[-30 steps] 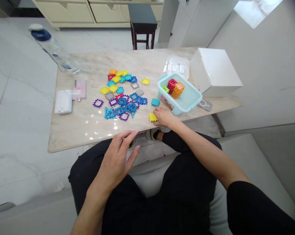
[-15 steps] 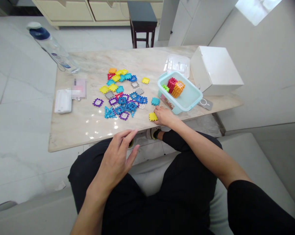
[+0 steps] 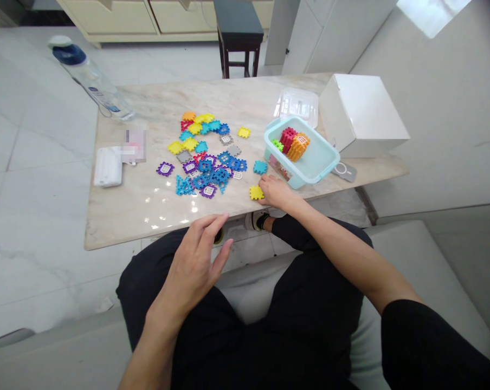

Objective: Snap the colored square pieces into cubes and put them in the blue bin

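Note:
My right hand rests at the table's near edge, its fingers closed on the right side of a yellow interlocking tile. Just beyond it lies a light-blue tile. Above my left thigh hovers my left hand, fingers stretched out and thumb apart, holding nothing. Scattered tiles cover the middle of the table, among them a purple window tile, a yellow tile and several dark-blue ones. A pale-blue basket to the right holds stacked red tiles, orange tiles and a few green ones.
Behind the basket are a clear plastic lid and a white box. A grey phone-like object lies beside the basket. On the left stand a water bottle and a white pack. A dark stool is beyond the table.
The whole view has shifted slightly to the right. Both hands and the tiles keep nearly the same places relative to the table.

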Tool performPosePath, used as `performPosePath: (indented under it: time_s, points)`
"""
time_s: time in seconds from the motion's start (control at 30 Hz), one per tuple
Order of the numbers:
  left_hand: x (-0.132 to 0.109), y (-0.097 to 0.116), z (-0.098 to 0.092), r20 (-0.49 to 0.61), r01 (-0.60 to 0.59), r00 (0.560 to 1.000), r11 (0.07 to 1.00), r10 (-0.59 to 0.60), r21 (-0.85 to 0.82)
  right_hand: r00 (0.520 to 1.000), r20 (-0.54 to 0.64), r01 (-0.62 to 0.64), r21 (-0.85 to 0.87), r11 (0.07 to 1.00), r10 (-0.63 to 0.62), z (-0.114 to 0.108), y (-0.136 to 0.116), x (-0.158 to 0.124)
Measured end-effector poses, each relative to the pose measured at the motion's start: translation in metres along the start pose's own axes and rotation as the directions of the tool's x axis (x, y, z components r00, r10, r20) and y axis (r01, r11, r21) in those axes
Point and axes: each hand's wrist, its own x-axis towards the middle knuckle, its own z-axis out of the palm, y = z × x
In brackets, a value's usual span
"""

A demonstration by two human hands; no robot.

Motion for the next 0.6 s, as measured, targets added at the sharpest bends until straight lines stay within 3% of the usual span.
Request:
performPosePath:
  time_s: [0.6]
  points:
    - [-0.0015, 0.0001, 0.0022, 0.01, -0.016, 1.0, 1.0, 0.016, -0.024, 1.0, -0.001, -0.022, 0.009, 1.0, 0.022, 0.0005, -0.0053, -0.0002]
